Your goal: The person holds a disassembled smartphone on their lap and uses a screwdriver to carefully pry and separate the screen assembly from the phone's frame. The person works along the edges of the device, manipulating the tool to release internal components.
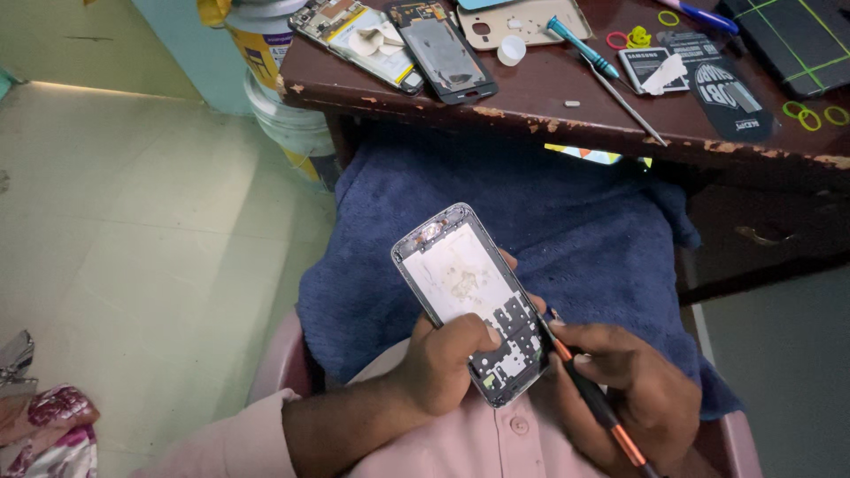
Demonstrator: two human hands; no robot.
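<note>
Left hand [447, 363] gripping phone frame [474, 301] tilted up for access; right hand [633, 389] pinching screwdriver [589, 394] at its edge.

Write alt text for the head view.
A left hand holds an opened phone frame over a blue towel while the right hand presses an orange-and-black tool to its edge; phone parts lie on a brown desk beyond.
</note>
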